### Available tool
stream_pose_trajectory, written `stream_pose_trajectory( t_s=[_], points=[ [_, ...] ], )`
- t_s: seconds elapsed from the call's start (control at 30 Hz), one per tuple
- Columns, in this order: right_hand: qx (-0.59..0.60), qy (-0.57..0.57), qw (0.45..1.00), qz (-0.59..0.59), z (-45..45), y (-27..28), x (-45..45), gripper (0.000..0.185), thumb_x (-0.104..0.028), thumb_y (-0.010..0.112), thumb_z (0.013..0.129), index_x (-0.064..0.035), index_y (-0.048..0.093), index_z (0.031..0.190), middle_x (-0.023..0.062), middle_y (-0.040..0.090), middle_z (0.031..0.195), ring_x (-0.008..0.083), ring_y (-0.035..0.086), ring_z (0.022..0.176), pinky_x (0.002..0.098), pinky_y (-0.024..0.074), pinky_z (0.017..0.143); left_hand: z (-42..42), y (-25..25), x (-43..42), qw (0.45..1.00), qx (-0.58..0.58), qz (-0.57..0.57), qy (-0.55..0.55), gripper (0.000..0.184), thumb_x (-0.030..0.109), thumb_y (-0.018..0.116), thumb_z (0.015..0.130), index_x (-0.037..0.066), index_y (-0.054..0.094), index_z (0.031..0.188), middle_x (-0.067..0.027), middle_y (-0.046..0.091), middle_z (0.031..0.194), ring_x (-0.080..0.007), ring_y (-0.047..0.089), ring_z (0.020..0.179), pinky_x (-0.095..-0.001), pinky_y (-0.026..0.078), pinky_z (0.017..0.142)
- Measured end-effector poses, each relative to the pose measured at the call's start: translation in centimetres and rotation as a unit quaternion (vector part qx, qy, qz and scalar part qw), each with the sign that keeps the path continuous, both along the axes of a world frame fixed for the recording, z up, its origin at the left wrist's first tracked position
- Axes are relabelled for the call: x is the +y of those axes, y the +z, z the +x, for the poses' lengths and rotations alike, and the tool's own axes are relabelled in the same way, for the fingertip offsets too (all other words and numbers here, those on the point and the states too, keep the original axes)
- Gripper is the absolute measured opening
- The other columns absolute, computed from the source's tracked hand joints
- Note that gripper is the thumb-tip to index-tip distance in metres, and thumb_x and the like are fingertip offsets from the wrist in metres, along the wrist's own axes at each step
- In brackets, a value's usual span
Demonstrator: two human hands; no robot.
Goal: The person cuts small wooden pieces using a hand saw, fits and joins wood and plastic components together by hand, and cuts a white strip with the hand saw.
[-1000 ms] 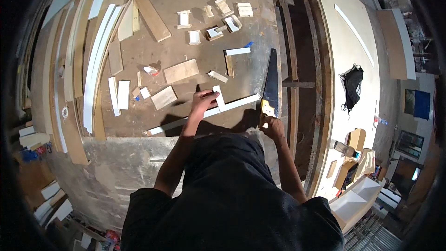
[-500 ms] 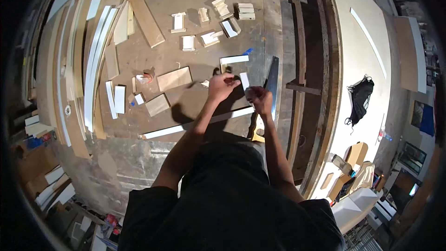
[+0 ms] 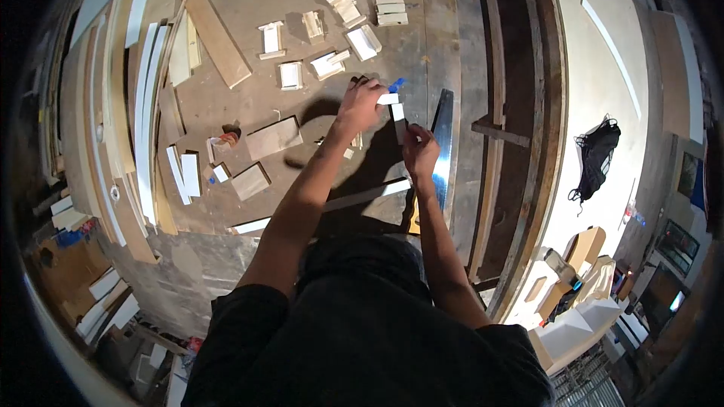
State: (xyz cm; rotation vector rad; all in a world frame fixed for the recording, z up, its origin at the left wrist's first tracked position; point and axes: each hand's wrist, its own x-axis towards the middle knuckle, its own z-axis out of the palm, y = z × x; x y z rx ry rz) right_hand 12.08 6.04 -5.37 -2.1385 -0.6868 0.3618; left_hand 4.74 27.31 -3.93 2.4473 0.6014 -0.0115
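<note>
My left hand [image 3: 362, 104] is closed on a short white-faced wooden piece [image 3: 388, 99], its far part hidden by the fingers. My right hand [image 3: 421, 152] pinches the lower end of a small white strip [image 3: 399, 117]. The upper end of that strip meets the right end of the piece in my left hand, roughly at a right angle. Just right of my right hand lies a handsaw [image 3: 442, 132], its yellow handle partly covered by my forearm. A long white-edged strip [image 3: 369, 195] runs across the table beneath both forearms.
Several small wooden assemblies [image 3: 345, 9] stand at the back of the table. Wooden blocks [image 3: 274, 136] and white offcuts [image 3: 191, 174] lie to the left, near long stacked boards [image 3: 143, 128]. Blue scraps [image 3: 398, 85] lie beyond my hands. A pale panel [image 3: 603, 83] stretches along the right.
My left hand has moved away from me and taken hold of the white-faced piece that lay on the table. My right hand has brought the small strip up against its end.
</note>
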Motion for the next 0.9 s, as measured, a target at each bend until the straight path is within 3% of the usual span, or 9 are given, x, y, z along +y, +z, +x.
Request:
stream_pose_trajectory(
  t_s=[0.13, 0.37, 0.57, 0.63, 0.77, 0.9],
  points=[
    [-0.016, 0.031, 0.999, -0.015, -0.2, 1.2, 1.0, 0.023, -0.014, 0.078, 0.083, -0.0009, 0.073, 0.101, 0.0179, 0.074, 0.087, 0.0365, 0.067, 0.080, 0.0424, 0.0554, 0.076, -0.3, 0.1, 0.0, 0.996, -0.070, -0.049, 0.034, 0.036, 0.010, 0.080, 0.076, 0.011, 0.072, 0.111, -0.0080, 0.067, 0.107, -0.0324, 0.064, 0.106, -0.0454, 0.046, 0.098],
    [-0.036, 0.025, 0.998, -0.035, -0.3, 0.4, 1.7, 0.025, -0.015, 0.081, 0.079, -0.0032, 0.074, 0.099, 0.0154, 0.074, 0.085, 0.0348, 0.068, 0.082, 0.0431, 0.0556, 0.075, -0.4, -0.1, -1.0, 0.996, -0.081, -0.027, 0.014, 0.032, 0.009, 0.079, 0.076, 0.012, 0.073, 0.108, -0.0099, 0.068, 0.106, -0.0323, 0.066, 0.105, -0.0450, 0.047, 0.097],
    [-0.046, 0.037, 0.998, -0.027, -0.3, 0.4, 1.5, 0.024, -0.018, 0.082, 0.079, -0.0025, 0.075, 0.097, 0.0158, 0.074, 0.084, 0.0320, 0.070, 0.076, 0.0398, 0.0563, 0.072, -0.3, -0.1, -0.1, 0.989, -0.088, -0.113, 0.034, 0.033, 0.010, 0.082, 0.077, 0.009, 0.076, 0.109, -0.0135, 0.072, 0.104, -0.0357, 0.070, 0.097, -0.0444, 0.054, 0.088],
    [-0.038, 0.033, 0.998, -0.040, -0.4, 0.5, 1.4, 0.024, -0.018, 0.081, 0.080, -0.0026, 0.075, 0.096, 0.0162, 0.074, 0.084, 0.0324, 0.070, 0.076, 0.0404, 0.0566, 0.072, -0.3, -0.4, 0.3, 0.979, -0.150, -0.126, 0.058, 0.034, 0.013, 0.085, 0.076, 0.009, 0.076, 0.109, -0.0153, 0.072, 0.104, -0.0365, 0.070, 0.096, -0.0433, 0.055, 0.086],
    [-0.047, 0.032, 0.998, -0.036, -0.7, 0.0, 1.5, 0.022, -0.020, 0.077, 0.081, -0.0032, 0.073, 0.095, 0.0160, 0.073, 0.082, 0.0370, 0.067, 0.082, 0.0456, 0.0554, 0.074, -1.2, 0.2, 1.2, 0.988, -0.082, -0.129, 0.018, 0.037, 0.019, 0.086, 0.074, 0.010, 0.076, 0.109, -0.0131, 0.072, 0.109, -0.0357, 0.069, 0.100, -0.0454, 0.053, 0.091],
    [-0.064, 0.034, 0.996, -0.050, -0.8, 0.6, 1.7, 0.022, -0.022, 0.076, 0.082, -0.0024, 0.071, 0.090, 0.0175, 0.072, 0.083, 0.0394, 0.067, 0.084, 0.0483, 0.0555, 0.074, -1.2, 0.2, 1.1, 0.997, -0.033, -0.064, 0.001, 0.038, 0.019, 0.086, 0.073, 0.010, 0.075, 0.109, -0.0129, 0.074, 0.103, -0.0351, 0.070, 0.098, -0.0445, 0.054, 0.090]
  ],
)
